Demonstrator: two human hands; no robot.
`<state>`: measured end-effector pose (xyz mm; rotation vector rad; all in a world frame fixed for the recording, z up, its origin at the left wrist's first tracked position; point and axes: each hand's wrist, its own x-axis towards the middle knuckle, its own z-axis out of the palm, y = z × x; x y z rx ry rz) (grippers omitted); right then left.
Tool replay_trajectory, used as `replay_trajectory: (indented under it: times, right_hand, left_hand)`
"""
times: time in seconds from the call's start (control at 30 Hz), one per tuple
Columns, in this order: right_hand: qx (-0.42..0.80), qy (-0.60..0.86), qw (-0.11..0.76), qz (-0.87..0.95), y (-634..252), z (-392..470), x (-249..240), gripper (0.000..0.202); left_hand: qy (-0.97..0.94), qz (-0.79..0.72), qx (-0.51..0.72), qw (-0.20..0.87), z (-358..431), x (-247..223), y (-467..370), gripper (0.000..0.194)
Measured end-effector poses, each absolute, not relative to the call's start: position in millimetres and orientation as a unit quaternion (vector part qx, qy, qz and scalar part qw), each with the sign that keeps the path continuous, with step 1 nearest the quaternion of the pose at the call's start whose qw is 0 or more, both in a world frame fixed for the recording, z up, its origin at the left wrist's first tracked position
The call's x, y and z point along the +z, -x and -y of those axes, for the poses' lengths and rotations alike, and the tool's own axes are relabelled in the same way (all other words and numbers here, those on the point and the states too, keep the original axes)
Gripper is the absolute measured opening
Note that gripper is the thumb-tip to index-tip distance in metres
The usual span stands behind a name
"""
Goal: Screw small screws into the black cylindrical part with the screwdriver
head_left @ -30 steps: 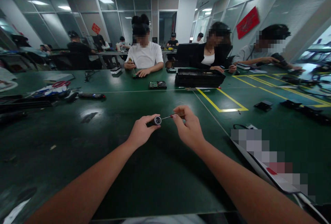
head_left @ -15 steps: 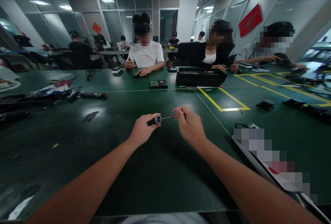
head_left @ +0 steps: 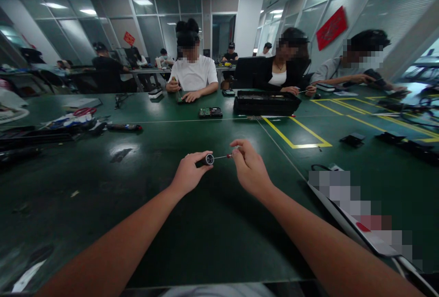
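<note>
Pinched between the thumb and fingers of my left hand is a small dark cylinder with a pale ring at its open end, which faces me and slightly right. A thin screwdriver points left, its metal shaft reaching to the cylinder's open end; whether the tip is inside I cannot tell. My right hand closes on the screwdriver's red handle, most of which the fingers hide. Both hands are held above the green table.
Ahead lie a hard drive and a long black housing. Tools and a red-handled item crowd the left, with a dark pen-like tool beside them. A white-edged panel lies at right. Co-workers sit across the table.
The fingers of my right hand have shifted on the screwdriver's handle, with the index finger now lifted and straighter. My left hand and the cylinder stay nearly in place.
</note>
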<state>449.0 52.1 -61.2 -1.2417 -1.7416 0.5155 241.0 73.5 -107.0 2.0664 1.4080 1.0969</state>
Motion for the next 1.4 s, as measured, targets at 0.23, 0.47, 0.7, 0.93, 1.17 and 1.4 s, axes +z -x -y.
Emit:
replay_trajectory:
  times: [0.23, 0.47, 0.7, 0.93, 1.17, 1.4]
  right_hand:
    - [0.208, 0.517, 0.441, 0.703, -448.5, -54.2, -63.1, 0.032]
    - [0.229, 0.482, 0.49, 0.69, -447.0, -52.6, -66.9, 0.02]
    - [0.225, 0.501, 0.478, 0.686, -447.6, -54.0, -67.9, 0.026]
    - [0.248, 0.503, 0.478, 0.676, -448.5, -54.2, -67.9, 0.021]
    - [0.269, 0.476, 0.497, 0.674, -447.8, -56.8, -72.2, 0.02]
    - [0.272, 0.454, 0.515, 0.675, -444.8, -53.1, -70.3, 0.021]
  left_hand:
    - [-0.74, -0.508, 0.391, 0.204, -72.5, -103.8, -240.8, 0.042]
    - [-0.737, -0.512, 0.393, 0.2, -71.1, -102.0, -241.9, 0.042]
    - [-0.741, -0.515, 0.383, 0.198, -69.4, -99.9, -242.6, 0.042]
    - [-0.74, -0.519, 0.381, 0.197, -70.6, -101.6, -243.0, 0.042]
    - [-0.736, -0.523, 0.384, 0.194, -71.7, -102.3, -240.1, 0.043]
    - [-0.748, -0.538, 0.342, 0.184, -69.7, -100.1, -242.7, 0.04]
